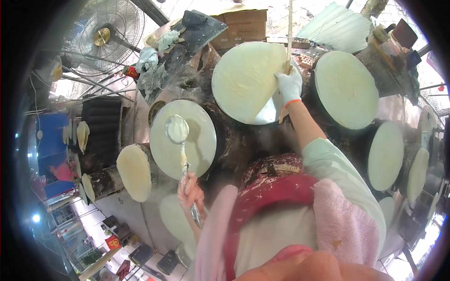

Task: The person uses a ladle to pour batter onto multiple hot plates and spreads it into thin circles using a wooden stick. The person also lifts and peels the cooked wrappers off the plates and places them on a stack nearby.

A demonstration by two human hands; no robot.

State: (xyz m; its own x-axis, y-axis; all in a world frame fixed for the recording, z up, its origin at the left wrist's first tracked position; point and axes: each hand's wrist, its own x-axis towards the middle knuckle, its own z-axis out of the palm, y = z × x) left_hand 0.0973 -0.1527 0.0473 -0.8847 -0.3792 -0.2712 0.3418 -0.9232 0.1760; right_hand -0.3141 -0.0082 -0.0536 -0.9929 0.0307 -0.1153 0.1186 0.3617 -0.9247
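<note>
My left hand, bare, is closed round the handle of a metal ladle. The ladle's bowl, coated with pale batter, is over a round pan covered in a whitish layer; I cannot tell whether it touches. My right hand, in a white glove with an orange cuff, grips a long thin stick. That stick runs along the right edge of a pale round sheet on the far middle pan. Beside the sheet's lower right edge, bare shiny metal of the pan shows.
More pale-covered round pans stand on the right. A pale disc is at the left. Behind are a fan, a cardboard box and a dark sheet with grey rags. Haze like steam hangs around the pans.
</note>
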